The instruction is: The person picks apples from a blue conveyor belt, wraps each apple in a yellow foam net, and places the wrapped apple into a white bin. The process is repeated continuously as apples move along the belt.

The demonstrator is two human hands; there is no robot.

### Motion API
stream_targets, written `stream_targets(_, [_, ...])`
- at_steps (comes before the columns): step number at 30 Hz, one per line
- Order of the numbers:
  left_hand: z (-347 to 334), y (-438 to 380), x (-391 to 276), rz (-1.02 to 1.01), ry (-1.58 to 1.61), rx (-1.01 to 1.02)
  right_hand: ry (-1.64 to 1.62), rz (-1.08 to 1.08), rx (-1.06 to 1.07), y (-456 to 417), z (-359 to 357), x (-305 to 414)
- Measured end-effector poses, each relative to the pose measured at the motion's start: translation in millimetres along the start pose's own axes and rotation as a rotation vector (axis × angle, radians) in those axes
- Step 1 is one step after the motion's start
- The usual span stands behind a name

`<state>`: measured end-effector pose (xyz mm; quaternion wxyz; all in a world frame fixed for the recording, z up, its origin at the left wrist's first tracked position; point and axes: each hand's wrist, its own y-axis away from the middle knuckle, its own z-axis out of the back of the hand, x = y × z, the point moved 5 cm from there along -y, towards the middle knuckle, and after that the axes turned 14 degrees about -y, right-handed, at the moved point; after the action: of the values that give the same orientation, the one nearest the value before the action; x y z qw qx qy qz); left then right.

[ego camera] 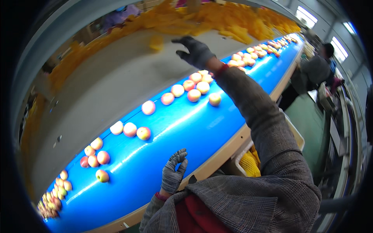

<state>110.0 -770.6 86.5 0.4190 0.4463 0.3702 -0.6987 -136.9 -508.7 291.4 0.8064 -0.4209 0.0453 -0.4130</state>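
Observation:
My right hand (195, 53), in a dark grey knit glove, reaches out over a grey board (96, 81) beyond the belt. Its thumb and fingers are spread and hold nothing that I can see. Just off its fingertips is a small blurred yellow piece (156, 43), seemingly in the air. My left hand (174, 171), also gloved, hovers above the near side of a blue conveyor belt (180, 125). Its fingers curl loosely, with belt showing through the gap to the thumb. Red-and-yellow apples (194, 95) lie along the belt's far side, and a lone apple (102, 176) sits nearer on the left.
Orange-yellow netting (180, 19) is heaped along the board's far edge. A wooden rail (215, 154) borders the belt before me. Below it, a white crate (239, 160) holds yellow netting (250, 163). Farther along on the right stands another person (316, 68).

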Motion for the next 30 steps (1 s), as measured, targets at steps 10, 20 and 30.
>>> stream_targets(10, [57.2, 15.9, 39.0, 0.194, 0.067, -0.319, -0.327, -0.341, 0.101, -109.9, -129.1, -77.6])
stream_targets(20, [86.4, 9.9, -28.0, -0.21, -0.56, -0.43, -0.788, -0.324, 0.8, 146.0, -86.5, 182.1])
stream_targets(30, [46.5, 41.9, -7.7, -0.332, -0.578, -0.1, -1.006, -0.616, 0.711, 262.1, -85.2, 195.6])
